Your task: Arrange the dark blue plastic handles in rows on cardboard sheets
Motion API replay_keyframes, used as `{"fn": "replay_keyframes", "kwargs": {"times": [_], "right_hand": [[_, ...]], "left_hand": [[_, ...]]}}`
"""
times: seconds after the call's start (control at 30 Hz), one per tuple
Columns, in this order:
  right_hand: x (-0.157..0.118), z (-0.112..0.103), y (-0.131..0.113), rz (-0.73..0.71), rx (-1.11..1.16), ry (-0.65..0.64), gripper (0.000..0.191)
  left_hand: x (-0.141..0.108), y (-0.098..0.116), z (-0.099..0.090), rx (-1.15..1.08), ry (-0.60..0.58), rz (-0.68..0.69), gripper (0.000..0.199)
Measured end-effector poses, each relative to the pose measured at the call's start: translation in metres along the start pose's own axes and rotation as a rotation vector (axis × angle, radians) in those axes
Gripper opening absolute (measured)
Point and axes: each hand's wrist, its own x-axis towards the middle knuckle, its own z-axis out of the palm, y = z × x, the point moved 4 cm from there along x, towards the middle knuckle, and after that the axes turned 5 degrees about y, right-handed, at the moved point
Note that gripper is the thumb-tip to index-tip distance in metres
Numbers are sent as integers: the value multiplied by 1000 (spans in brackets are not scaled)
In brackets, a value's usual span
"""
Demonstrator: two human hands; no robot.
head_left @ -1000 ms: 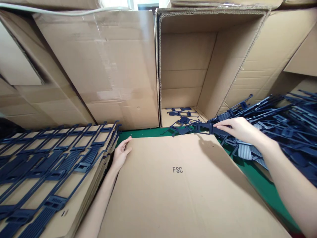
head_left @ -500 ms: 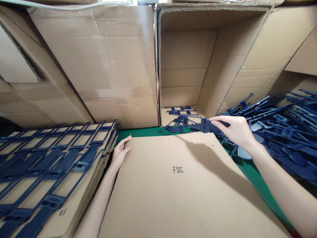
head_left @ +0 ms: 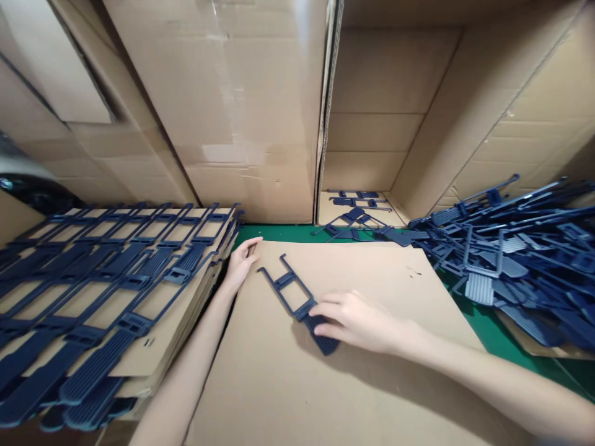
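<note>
Green tabletop (head_left: 283,233) shows past the far edge of a broad card (head_left: 260,384), which fills the near middle. On the card lies the change: half a second ago the right hand (head_left: 356,319) was beyond the card's far right corner, beside the heap; now it is over the middle, with a dark clip (head_left: 304,308). Its thumb and fingers are closed on the clip's ribbed end, while the open frame points to the far left; whether the clip bears fully on the card cannot be told. So this one seems parted from the heap and brought to the card.

At the card's far left corner the left hand (head_left: 242,266) has stayed put, fingers curled at the edge; how firmly it grips is unclear. Beside it, a stack (head_left: 153,365) carries clips in rows. To the right sprawls the heap (head_left: 520,266); farther off, loose clips (head_left: 356,215) lie at the mouth of an open box (head_left: 385,93).
</note>
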Motion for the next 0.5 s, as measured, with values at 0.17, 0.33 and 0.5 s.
{"fn": "replay_keyframes", "kwargs": {"times": [0.17,0.33,0.5], "right_hand": [[55,0,-12,-54,-227,-63,22],[97,9,-21,-29,-288,-54,26],[107,27,-11,64,-135,30,31]], "left_hand": [[-1,-3,0,-24,10,10,41],[-3,-2,-1,-25,30,15,35],[-6,0,-4,-4,57,24,30]]}}
